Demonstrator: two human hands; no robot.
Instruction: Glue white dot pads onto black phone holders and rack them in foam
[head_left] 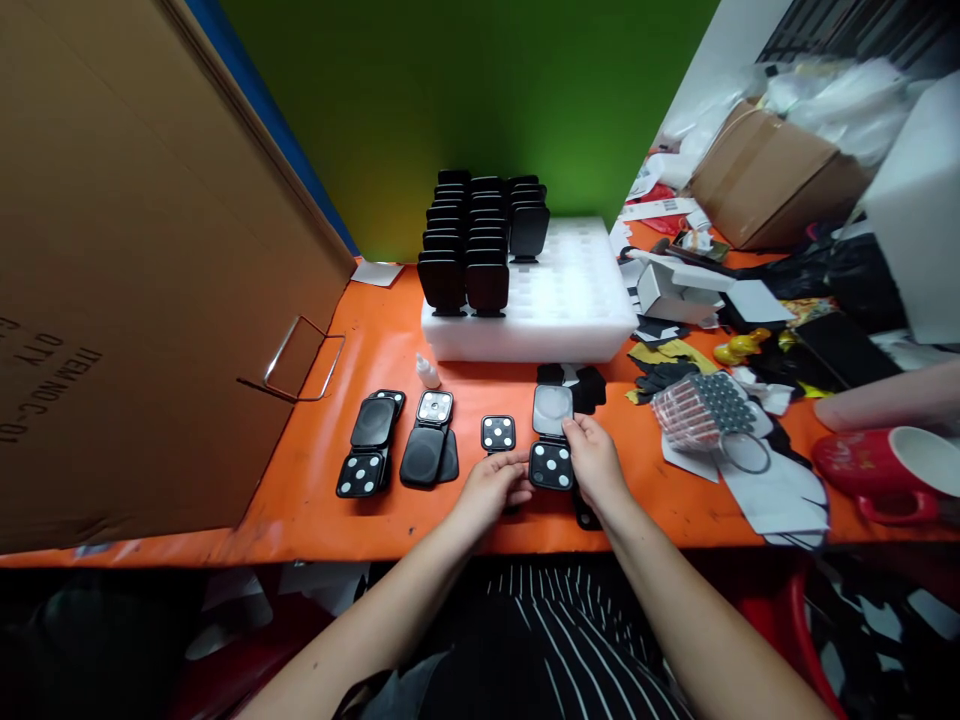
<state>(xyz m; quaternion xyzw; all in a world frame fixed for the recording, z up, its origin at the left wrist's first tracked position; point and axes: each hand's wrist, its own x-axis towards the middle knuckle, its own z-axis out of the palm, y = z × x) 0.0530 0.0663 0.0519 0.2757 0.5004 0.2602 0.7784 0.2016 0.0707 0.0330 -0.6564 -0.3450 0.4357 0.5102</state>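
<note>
In the head view, a black hinged two-panel pad (551,465) lies opened out between my hands, with pale dots on its lower panel and a greyish upper panel. My right hand (598,465) pinches its right edge near the hinge. The fingers of my left hand (491,488) are closed at the left edge of the lower panel. Just above my left hand is a dotted square pad (498,433), its lower part hidden. Further left lie a stack of pads (364,473) and another opened pad (424,455) with a silvery dotted panel.
A white foam block (525,343) holds rows of upright black pads (487,285). A small white bottle (427,372) stands before it. The cardboard box (135,280) bounds the left. Rightward are gloves (664,378), a bagged pack (705,410) and a red mug (874,470).
</note>
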